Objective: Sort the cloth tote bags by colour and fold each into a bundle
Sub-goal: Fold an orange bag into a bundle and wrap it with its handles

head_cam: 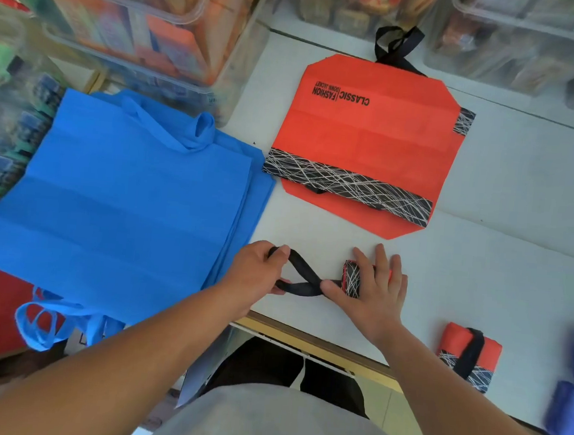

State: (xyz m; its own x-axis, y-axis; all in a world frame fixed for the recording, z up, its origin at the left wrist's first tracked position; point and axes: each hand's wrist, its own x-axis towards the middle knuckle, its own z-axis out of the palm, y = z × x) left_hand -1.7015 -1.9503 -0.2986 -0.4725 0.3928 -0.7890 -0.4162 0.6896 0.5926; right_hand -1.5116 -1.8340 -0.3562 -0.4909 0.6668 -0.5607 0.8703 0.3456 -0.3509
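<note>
Orange tote bundle: rolled tight; we find it on the white table, near the front edge.
Right hand: fingers spread flat, pressing the bundle down; thumb rests on the black strap.
Left hand: fingers curled through the strap's loop, gripping it just left of the bundle.
Flat orange bag: we see it spread out behind both hands.
Blue bags: stacked at left, overhanging the table edge.
Finished orange bundle: at right, strap wrapped round it.
</note>
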